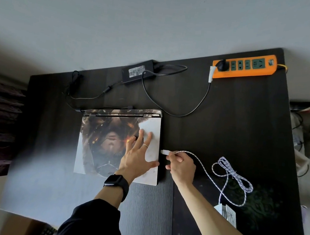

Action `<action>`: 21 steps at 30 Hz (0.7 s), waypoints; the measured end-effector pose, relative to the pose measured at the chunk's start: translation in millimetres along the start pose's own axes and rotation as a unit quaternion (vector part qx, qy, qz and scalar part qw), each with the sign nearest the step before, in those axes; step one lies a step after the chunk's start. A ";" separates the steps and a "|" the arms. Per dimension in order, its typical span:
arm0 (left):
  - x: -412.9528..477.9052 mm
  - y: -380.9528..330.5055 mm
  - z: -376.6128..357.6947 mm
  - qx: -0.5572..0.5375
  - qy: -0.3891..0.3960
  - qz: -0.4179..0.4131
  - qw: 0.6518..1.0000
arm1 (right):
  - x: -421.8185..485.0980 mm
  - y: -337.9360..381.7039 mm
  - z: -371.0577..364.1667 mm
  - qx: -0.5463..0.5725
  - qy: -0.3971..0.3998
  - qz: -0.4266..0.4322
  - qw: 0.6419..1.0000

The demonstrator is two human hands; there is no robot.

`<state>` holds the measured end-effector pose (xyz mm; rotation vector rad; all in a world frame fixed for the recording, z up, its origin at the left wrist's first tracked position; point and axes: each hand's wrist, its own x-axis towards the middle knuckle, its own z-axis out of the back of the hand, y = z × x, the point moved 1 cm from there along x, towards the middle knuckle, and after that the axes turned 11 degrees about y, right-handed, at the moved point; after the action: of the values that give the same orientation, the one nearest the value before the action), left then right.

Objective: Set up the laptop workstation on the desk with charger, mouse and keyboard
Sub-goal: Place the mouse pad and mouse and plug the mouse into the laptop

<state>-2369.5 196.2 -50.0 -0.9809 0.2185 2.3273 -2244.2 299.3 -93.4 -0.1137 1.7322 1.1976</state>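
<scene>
A closed laptop [94, 149] with a printed picture on its lid lies mid-desk. My left hand [137, 153] rests flat on the lid's right part, fingers spread. My right hand [181, 164] pinches a white USB plug [165, 152] just off the laptop's right edge, its tip close to the side. The white braided cable [226, 171] loops back to a white mouse [226, 213], partly hidden behind my right forearm. The black charger brick [138, 73] lies at the desk's back, its cord running to the laptop's rear and to the orange power strip [245, 66].
A dark mouse mat [255, 203] covers the desk's right front. The black desk [235, 115] ends at a wall behind. A keyboard [46, 233] shows below the desk's front edge at bottom left. Cables and clutter [307, 143] lie on the floor to the right.
</scene>
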 end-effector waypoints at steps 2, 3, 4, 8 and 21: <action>-0.1 -0.5 1.7 0.001 0.003 0.002 1.000 | 1.6 3.7 0.3 -0.026 -0.004 0.011 1.000; -0.3 -0.7 2.2 0.000 0.007 0.003 1.000 | 2.9 5.0 0.4 -0.035 -0.006 0.017 0.999; -0.5 -1.0 2.8 -0.002 0.010 0.005 1.000 | 4.2 6.1 1.0 -0.040 -0.004 0.021 0.999; -0.5 -0.4 1.8 -0.003 0.014 0.007 1.000 | 3.2 1.4 2.9 -0.056 0.009 0.031 0.998; -1.6 -4.4 6.1 0.009 0.028 0.015 0.999 | 26.2 25.3 23.9 -0.109 0.137 0.006 0.985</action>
<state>-2369.6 201.3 -44.2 -1.0420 0.2776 2.3232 -2255.8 341.1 -97.0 -0.4171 1.8325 1.4307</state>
